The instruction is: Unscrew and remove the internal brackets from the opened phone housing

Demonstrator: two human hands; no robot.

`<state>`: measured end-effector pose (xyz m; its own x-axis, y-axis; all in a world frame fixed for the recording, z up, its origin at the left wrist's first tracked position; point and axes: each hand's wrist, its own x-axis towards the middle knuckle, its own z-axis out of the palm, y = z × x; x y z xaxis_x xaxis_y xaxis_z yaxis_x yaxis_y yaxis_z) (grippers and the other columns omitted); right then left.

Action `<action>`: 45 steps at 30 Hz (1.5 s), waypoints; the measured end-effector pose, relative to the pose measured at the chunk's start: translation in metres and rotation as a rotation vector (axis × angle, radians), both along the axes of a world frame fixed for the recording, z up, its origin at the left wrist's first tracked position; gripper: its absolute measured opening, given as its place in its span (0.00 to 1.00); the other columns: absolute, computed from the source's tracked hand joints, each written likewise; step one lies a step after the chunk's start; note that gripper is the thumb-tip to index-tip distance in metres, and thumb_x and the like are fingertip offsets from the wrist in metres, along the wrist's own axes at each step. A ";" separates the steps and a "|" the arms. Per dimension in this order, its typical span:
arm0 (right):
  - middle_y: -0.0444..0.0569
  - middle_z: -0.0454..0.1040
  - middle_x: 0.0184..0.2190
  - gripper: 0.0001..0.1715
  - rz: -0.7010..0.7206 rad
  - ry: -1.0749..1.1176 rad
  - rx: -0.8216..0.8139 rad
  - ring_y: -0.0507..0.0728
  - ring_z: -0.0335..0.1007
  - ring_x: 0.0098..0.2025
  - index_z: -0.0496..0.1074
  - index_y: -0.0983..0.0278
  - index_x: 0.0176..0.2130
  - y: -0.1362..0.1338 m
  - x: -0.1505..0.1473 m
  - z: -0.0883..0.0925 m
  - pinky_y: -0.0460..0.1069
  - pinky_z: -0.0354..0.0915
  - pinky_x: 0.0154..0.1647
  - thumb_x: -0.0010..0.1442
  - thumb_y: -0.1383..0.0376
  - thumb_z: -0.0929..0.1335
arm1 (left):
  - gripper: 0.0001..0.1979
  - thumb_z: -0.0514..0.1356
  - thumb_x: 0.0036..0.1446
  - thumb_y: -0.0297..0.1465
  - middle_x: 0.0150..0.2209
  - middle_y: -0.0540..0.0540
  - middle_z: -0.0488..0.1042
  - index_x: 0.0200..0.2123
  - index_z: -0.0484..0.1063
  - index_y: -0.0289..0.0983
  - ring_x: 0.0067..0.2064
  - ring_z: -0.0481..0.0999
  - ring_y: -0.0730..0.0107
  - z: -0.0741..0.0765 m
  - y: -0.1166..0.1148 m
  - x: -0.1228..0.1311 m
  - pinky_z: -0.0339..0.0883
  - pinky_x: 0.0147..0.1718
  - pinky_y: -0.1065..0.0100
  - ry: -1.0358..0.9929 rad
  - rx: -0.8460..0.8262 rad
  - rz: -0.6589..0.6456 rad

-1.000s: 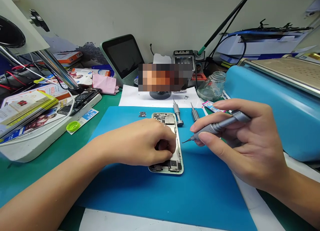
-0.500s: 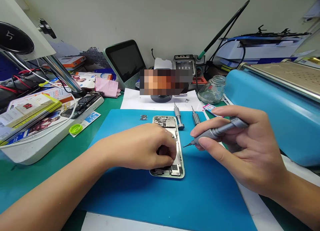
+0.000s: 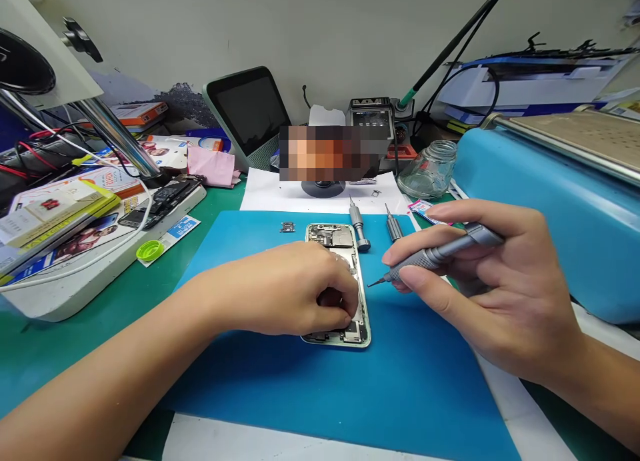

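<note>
An opened phone [image 3: 361,341], its inner parts exposed in a pale green frame, lies on the blue mat [image 3: 400,394]. Over its middle and lower part is my left hand [image 3: 305,291], with thumb and forefinger pinched together inside the phone. Whatever they hold, if anything, is hidden. My right hand [image 3: 505,294] grips a grey precision screwdriver [image 3: 435,256] between thumb and fingers. The bit points left and down, just right of the phone's edge and apart from it. A small metal part [image 3: 287,227] rests on the mat, left of the phone's top end.
Two more screwdrivers, one grey [image 3: 359,226] and one partly behind my right fingers [image 3: 393,225], lie beyond the phone. A glass jar [image 3: 429,171] and a blue machine [image 3: 530,228] stand to the right. On the left are a microscope-like stand [image 3: 117,138] and a green cap [image 3: 150,250].
The whole view has shifted slightly, so the mat and phone sit a little higher. Both hands keep nearly the same pose; the screwdriver stays beside the phone.
</note>
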<state>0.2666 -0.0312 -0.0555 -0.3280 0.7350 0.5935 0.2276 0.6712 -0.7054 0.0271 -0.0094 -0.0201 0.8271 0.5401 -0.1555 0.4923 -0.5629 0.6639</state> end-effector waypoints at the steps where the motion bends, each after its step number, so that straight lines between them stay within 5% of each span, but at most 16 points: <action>1: 0.43 0.79 0.39 0.28 -0.002 -0.002 0.000 0.57 0.85 0.38 0.66 0.50 0.57 0.000 0.000 0.000 0.50 0.81 0.31 0.65 0.71 0.74 | 0.08 0.64 0.64 0.21 0.37 0.51 0.82 0.39 0.83 0.37 0.36 0.78 0.72 0.000 0.000 0.000 0.65 0.36 0.72 0.001 0.005 -0.002; 38: 0.42 0.80 0.39 0.28 0.054 0.032 -0.016 0.55 0.84 0.39 0.64 0.50 0.59 0.001 0.001 -0.002 0.48 0.82 0.35 0.67 0.72 0.72 | 0.08 0.62 0.60 0.20 0.35 0.51 0.81 0.35 0.80 0.37 0.33 0.76 0.72 -0.001 -0.003 -0.001 0.63 0.32 0.71 -0.039 0.025 0.017; 45: 0.43 0.80 0.39 0.30 0.034 0.085 0.009 0.56 0.85 0.39 0.65 0.50 0.59 0.001 0.001 -0.001 0.50 0.83 0.34 0.65 0.73 0.73 | 0.07 0.62 0.63 0.25 0.31 0.51 0.79 0.35 0.81 0.38 0.32 0.74 0.70 -0.002 -0.002 0.002 0.59 0.31 0.69 -0.081 0.172 0.255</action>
<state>0.2671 -0.0306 -0.0562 -0.3013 0.7185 0.6268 0.1440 0.6842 -0.7150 0.0287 -0.0114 -0.0219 0.6679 0.7440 0.0168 0.5814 -0.5357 0.6123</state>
